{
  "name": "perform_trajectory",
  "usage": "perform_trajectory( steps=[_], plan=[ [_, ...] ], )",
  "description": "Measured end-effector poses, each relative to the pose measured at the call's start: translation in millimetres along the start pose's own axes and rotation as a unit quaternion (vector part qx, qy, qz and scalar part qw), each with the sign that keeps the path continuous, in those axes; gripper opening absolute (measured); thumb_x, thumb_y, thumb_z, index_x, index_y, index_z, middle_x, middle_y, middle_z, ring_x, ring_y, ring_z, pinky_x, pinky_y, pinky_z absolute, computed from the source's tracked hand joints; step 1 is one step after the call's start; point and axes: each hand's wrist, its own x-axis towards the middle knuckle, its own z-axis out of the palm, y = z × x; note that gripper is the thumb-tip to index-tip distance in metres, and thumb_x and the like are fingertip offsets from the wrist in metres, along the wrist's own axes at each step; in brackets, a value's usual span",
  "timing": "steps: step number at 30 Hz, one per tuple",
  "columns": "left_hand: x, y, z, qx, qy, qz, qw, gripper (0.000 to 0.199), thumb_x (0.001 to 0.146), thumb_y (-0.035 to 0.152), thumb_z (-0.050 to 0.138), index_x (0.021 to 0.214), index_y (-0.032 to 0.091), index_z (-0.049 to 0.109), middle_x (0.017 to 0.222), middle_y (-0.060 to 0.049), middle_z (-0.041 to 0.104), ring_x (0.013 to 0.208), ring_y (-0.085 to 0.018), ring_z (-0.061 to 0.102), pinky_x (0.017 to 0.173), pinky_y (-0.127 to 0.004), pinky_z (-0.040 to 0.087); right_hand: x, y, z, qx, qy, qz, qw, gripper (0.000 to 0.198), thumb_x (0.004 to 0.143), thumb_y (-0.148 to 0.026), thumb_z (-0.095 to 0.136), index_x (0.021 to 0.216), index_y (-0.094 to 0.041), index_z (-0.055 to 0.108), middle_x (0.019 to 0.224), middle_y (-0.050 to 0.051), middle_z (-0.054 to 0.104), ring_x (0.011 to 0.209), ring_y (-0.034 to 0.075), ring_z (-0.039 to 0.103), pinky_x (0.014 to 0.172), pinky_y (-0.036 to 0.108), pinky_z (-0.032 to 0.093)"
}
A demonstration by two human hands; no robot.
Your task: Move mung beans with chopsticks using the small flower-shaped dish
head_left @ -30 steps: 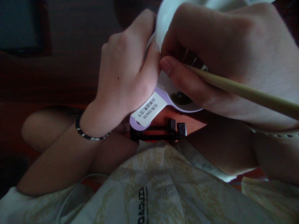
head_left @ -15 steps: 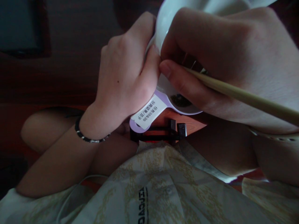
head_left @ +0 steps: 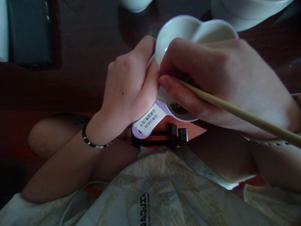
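Note:
My left hand is closed on the left side of a white, lobed bowl with a purple rim and a short purple handle. On the handle is a white printed label. My right hand pinches a thin wooden stick, like a chopstick, slanting down to the right. The stick's front end is hidden behind my fingers over the bowl. Small dark bits lie in the bowl's near lobe; my right hand covers most of the inside. The thumbs of both hands are close together at the left rim.
On the dark wooden table, a black flat object lies at the far left. A white rounded vessel and a larger white container stand at the far side. Below the bowl is a black frame-like part near my lap.
Both hands and the bowl sit lower in the picture, and more of the far table shows, with the white vessels. The hold on the bowl and stick is the same.

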Motion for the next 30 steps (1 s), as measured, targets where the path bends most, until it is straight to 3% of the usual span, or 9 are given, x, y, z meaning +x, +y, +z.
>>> perform_trajectory(
  steps=[6,14,25,30],
  plan=[
    [-1.0,-2.0,1.5,-0.021,0.023,0.020,0.999,0.015,0.093,0.031,0.041,0.081,0.027,0.036,0.069,-0.005,0.051,0.064,-0.027,0.054,0.068,-0.036,0.016,0.7,-0.4,0.4,0.003,-0.012,0.019,1.000,0.026,0.109,-0.043,0.043,0.106,-0.023,0.059,0.085,0.003,0.057,0.066,0.019,0.041,0.064,0.037,0.023],
    [-1.5,-2.2,3.3,-0.026,0.026,0.024,0.999,0.017,0.094,0.028,0.043,0.079,0.027,0.035,0.068,-0.004,0.049,0.062,-0.024,0.052,0.068,-0.037,0.016,1.1,-1.3,-2.1,0.006,-0.012,0.019,1.000,0.023,0.109,-0.043,0.042,0.103,-0.024,0.054,0.086,0.003,0.059,0.065,0.019,0.041,0.064,0.038,0.024],
    [-0.6,0.4,-0.4,-0.001,0.008,0.009,1.000,0.012,0.094,0.031,0.039,0.085,0.026,0.043,0.080,-0.009,0.063,0.076,-0.031,0.063,0.067,-0.038,0.026,0.0,-0.9,-0.8,0.001,-0.011,0.009,1.000,0.031,0.111,-0.044,0.041,0.112,-0.021,0.062,0.086,0.003,0.055,0.066,0.018,0.038,0.065,0.035,0.024],
    [0.6,-4.9,2.7,0.024,0.007,0.018,1.000,0.028,0.099,0.032,0.039,0.099,0.020,0.064,0.094,-0.014,0.071,0.090,-0.035,0.071,0.073,-0.042,0.036,1.7,-5.5,-6.7,0.012,0.011,0.016,1.000,0.038,0.111,-0.052,0.043,0.122,-0.022,0.065,0.091,0.000,0.059,0.081,0.017,0.058,0.070,0.035,0.021]
  ],
)
